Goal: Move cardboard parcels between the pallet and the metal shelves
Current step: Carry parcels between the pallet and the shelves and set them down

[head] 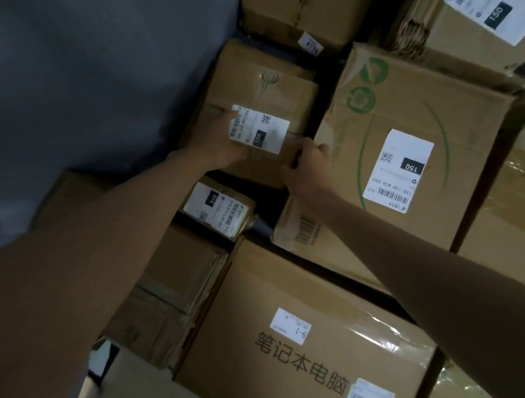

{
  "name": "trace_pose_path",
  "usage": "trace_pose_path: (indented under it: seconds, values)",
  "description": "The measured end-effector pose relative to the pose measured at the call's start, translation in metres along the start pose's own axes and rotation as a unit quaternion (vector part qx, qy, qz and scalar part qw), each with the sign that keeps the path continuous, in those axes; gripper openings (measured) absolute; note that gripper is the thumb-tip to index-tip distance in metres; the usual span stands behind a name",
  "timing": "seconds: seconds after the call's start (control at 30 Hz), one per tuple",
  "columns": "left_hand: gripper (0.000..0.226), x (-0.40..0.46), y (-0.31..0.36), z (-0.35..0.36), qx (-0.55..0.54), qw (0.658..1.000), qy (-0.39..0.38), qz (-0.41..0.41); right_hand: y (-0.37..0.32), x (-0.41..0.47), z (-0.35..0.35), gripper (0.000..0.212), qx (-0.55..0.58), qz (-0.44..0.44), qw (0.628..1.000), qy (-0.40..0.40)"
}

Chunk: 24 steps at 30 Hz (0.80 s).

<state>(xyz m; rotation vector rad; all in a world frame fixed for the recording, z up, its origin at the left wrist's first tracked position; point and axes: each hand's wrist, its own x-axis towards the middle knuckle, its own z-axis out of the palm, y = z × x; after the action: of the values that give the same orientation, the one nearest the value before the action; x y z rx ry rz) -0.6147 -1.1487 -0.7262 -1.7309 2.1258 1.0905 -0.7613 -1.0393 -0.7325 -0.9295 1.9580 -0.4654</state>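
a parcel warehouse: taped cardboard boxes (396, 155) with barcoded shipping labels (397, 171), packed tight.

Brown cardboard is seen on every parcel. White label with black patch on the held parcel (260, 109). Green circular logo and curved green lines printed on the large box (415, 124). Dark characters printed on the near box (271, 301). Grey floor (60, 76).

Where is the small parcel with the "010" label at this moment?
In the head view, the small parcel lies left of centre, just below the parcel that both hands hold, between the left forearm and the right hand.
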Motion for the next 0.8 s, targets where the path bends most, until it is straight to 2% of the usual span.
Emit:
trace_pose_path:
  seconds: [0.17,0.27,0.37,0.53,0.8]
  values:
    - [0.065,-0.035,0.009,0.001,-0.015,1.0,-0.006,-0.001,0.001,-0.016,-0.031,0.049,-0.015,0.002,1.0,0.008]
    - [0.045,-0.067,0.02,-0.003,-0.028,0.999,-0.033,0.002,-0.004,-0.034,-0.055,0.047,-0.032,0.003,0.999,0.008]
    - [0.058,-0.1,0.032,-0.007,-0.034,0.999,-0.033,-0.002,-0.01,-0.058,-0.085,0.046,-0.06,-0.002,0.998,-0.003]
    - [0.068,-0.162,0.063,-0.011,-0.032,0.999,-0.023,-0.016,-0.021,-0.113,-0.14,0.062,-0.094,-0.03,0.995,-0.028]
    - [0.071,-0.281,0.139,-0.021,0.02,1.0,-0.018,-0.013,-0.018,-0.231,-0.21,0.064,-0.104,-0.071,0.992,-0.029]
